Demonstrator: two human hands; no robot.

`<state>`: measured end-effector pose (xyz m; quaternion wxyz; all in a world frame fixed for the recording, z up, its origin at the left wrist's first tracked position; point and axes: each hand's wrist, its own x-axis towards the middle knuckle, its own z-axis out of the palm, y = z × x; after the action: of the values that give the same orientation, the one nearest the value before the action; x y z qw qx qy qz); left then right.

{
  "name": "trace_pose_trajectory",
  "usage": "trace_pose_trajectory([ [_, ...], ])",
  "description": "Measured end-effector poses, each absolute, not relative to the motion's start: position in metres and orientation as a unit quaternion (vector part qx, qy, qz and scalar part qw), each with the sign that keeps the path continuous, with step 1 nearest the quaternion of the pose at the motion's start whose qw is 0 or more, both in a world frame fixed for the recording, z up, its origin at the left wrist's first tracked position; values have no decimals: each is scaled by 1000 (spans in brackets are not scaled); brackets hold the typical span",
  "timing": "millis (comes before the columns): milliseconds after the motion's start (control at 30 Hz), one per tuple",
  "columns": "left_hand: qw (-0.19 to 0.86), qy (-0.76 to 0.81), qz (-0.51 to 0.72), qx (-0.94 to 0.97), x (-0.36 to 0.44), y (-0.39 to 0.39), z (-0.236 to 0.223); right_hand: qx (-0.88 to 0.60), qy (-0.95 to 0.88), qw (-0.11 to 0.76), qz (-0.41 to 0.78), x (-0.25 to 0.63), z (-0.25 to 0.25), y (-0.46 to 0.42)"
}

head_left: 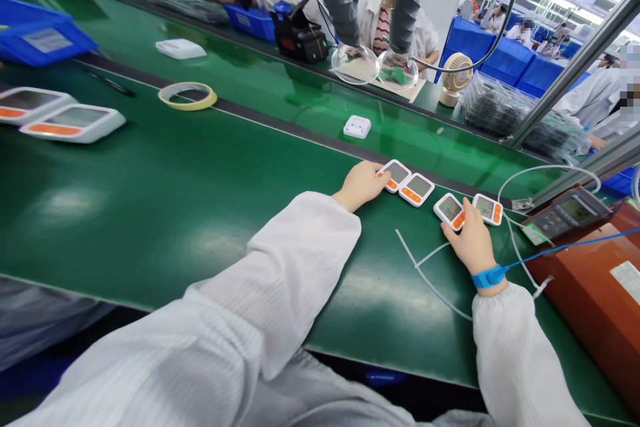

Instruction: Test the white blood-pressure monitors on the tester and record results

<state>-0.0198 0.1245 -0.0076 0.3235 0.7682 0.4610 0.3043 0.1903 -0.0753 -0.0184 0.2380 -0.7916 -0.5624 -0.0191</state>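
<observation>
Small white devices with grey screens and orange buttons lie in a row on the green bench. My left hand (361, 183) has its fingers closed on the left edge of one white display device (397, 172). A second device (417, 189) lies against its right side, its screen blank. My right hand (471, 237), with a blue wrist strap (489, 277), holds another display device (449, 208) between thumb and fingers. Digits show on that screen. Just beyond those fingers lies one more device (487, 209), also showing digits.
An orange-brown instrument box (595, 287) with a meter (573, 210) stands at right, with pale cables around it. A tape roll (187, 96), larger devices (75, 123) and a blue bin (43, 30) are at left. A white part (357, 127) lies on the green belt. Co-workers sit opposite.
</observation>
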Motion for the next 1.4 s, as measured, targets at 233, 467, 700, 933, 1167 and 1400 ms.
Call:
trace_pose_trajectory([
  [233,374,304,327,813,3,64,11,-792,-511,332,-21,181,-13,-80],
  [467,703,191,241,641,27,5,-5,-737,-520,431,28,159,-7,-90],
  [700,811,250,288,443,27,27,-12,-670,-509,512,173,155,-5,-87],
  [933,787,238,233,520,25,25,-13,-688,-560,437,149,155,-2,-86],
  [1167,802,182,150,548,17,30,0,-709,-567,406,105,155,2,-88],
  [1400,790,180,140,569,13,33,4,-767,-564,294,80,158,0,-86],
])
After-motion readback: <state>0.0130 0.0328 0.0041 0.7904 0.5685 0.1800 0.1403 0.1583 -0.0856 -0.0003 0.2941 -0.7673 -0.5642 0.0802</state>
